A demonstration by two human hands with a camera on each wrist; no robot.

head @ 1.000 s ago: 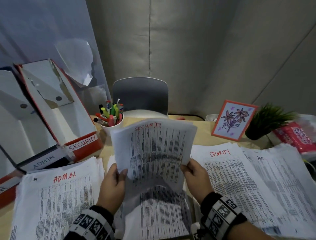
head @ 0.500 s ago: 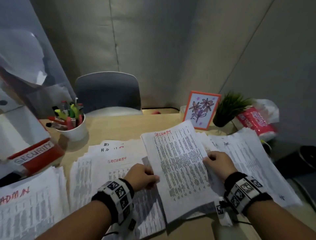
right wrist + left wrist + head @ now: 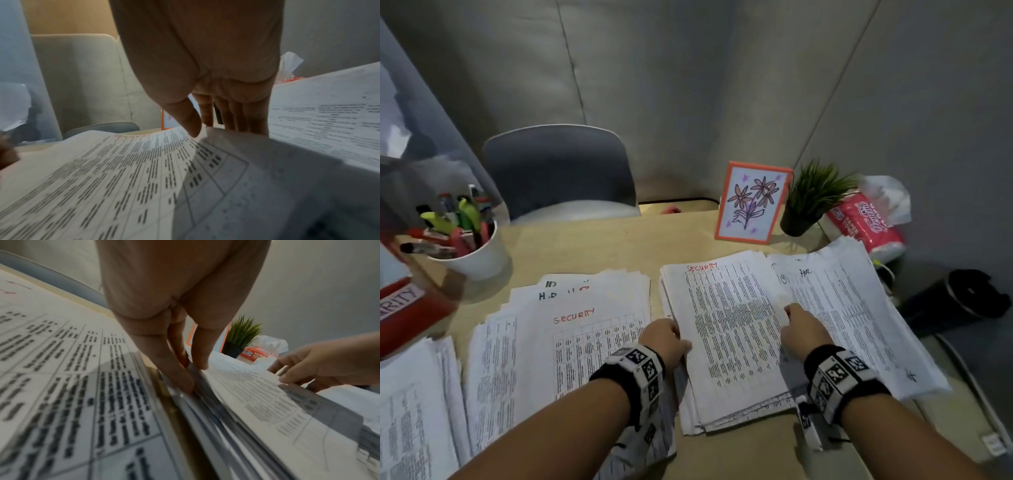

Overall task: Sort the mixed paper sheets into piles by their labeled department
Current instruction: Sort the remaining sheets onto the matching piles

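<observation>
Squaring up that Security pile (image 3: 726,342) looks like the whole point of your grip: your left hand (image 3: 666,337) sits at its left edge with thumb on top and fingers (image 3: 180,379) tucked into the side of the stack, pinching the top sheets so they line up. Your right hand (image 3: 799,329) is at the right edge, thumb (image 3: 190,123) over and fingers under a lifted corner, probably keeping the page off the HR pile (image 3: 859,308) it overlaps. Left of that lies the unsorted stack (image 3: 571,342), another Security sheet on top, close enough to grab next. Farther left, the Admin pile's corner (image 3: 414,394). At the far side, the pen cup (image 3: 472,250) and plant (image 3: 811,202) stand out of the way.
</observation>
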